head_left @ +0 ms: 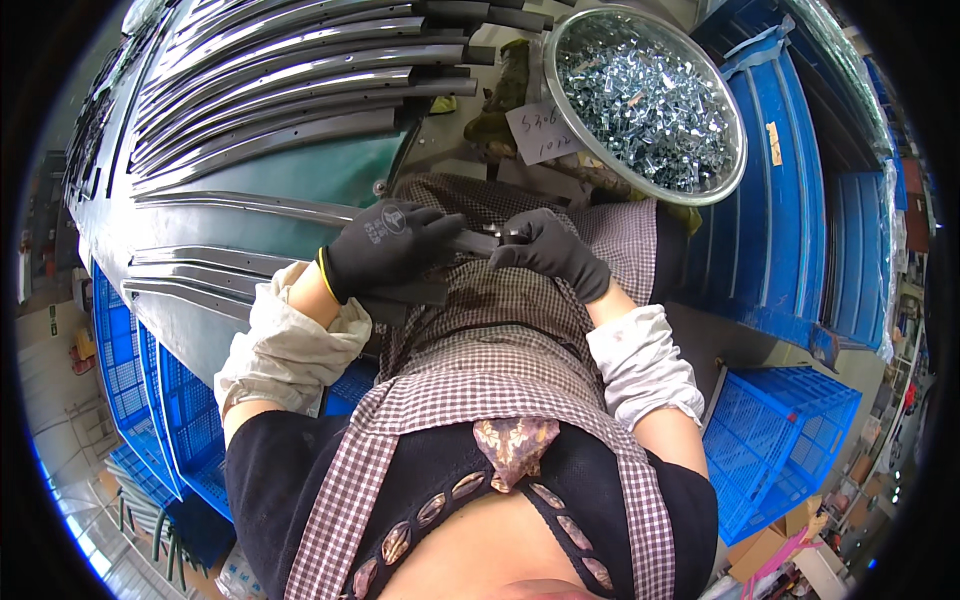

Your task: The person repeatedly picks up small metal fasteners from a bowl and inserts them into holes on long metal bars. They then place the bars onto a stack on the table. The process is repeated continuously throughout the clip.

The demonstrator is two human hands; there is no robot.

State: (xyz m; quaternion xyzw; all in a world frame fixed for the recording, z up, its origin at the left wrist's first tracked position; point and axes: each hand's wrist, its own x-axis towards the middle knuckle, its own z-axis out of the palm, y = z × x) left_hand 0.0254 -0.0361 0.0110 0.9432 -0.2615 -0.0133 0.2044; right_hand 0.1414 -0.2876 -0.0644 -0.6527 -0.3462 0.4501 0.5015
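Observation:
A long, dark, glossy metal strip [474, 243] lies across my lap, its far-left length resting over the green-topped table. My left hand [385, 247], in a black glove with a yellow cuff edge, is closed around it near its right end. At that end my right hand [556, 256], also black-gloved, pinches with thumb and fingers. A small shiny bit shows by those fingertips, but its shape is too hidden to name. Just below the left hand, several more dark strips [200, 272] lie on the table, their right ends partly behind my arm.
A clear round bowl [738, 150] full of small metal clips stands at the back right, beside a handwritten paper card [543, 133]. Stacked dark strips [290, 85] cover the far table [270, 227]. Blue crates [775, 440] stand right and left; a large blue bin [765, 190] is farther right.

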